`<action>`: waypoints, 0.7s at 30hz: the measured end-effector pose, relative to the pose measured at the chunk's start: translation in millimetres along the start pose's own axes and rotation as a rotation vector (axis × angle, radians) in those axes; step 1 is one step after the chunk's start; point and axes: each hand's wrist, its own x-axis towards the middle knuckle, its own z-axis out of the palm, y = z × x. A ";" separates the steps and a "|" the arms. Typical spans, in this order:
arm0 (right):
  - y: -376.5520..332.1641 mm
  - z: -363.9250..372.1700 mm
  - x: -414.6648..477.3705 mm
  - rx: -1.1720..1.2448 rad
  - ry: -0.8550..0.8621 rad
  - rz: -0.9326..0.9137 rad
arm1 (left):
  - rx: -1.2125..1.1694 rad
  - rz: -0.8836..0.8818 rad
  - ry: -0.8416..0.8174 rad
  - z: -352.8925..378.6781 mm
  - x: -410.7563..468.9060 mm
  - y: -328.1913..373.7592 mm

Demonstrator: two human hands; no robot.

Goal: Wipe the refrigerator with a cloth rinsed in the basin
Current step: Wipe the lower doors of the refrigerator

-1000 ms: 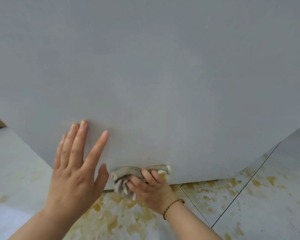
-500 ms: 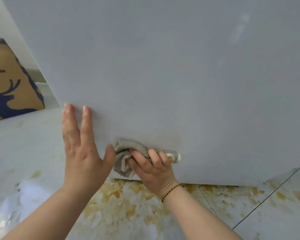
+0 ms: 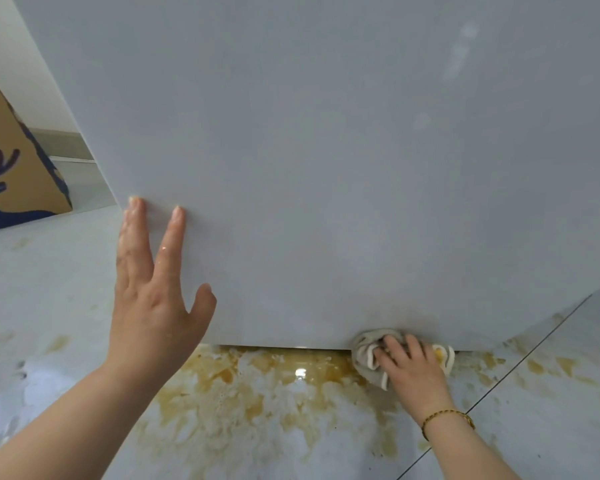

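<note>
The refrigerator's plain grey-white side [image 3: 326,150] fills most of the head view. My left hand [image 3: 153,299] lies flat against it near its lower left corner, fingers straight and spread. My right hand [image 3: 413,368] grips a crumpled grey cloth [image 3: 368,348] with a white and yellow edge and presses it against the bottom edge of the refrigerator, toward the right. A thin gold bracelet sits on my right wrist. The basin is not in view.
The glossy pale floor tiles [image 3: 264,403] carry yellow-brown marbled patches below the refrigerator. A brown cardboard box [image 3: 11,174] with a dark blue deer print stands at the left, behind the refrigerator's edge. A dark grout line [image 3: 520,362] runs diagonally at the right.
My right hand has slid the cloth rightward along the refrigerator's bottom edge, away from my left hand. My left hand stays flat near the lower left corner.
</note>
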 end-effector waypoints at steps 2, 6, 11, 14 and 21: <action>0.1 -14.7 1.1 0.099 0.173 0.126 | 0.002 0.001 0.000 -0.1 0.4 -0.1; 5.8 -62.5 41.9 0.224 0.730 0.218 | -0.005 0.001 0.015 -0.2 1.1 1.5; 0.4 -56.9 67.5 0.185 0.810 0.220 | -0.023 -0.039 0.000 2.1 -0.1 8.0; -24.4 -14.9 31.4 0.116 0.441 0.170 | -0.034 -0.089 -0.036 -0.3 -0.5 11.6; -60.9 -46.6 19.7 0.400 0.397 0.217 | -0.077 -0.141 -0.058 -13.7 -2.8 10.6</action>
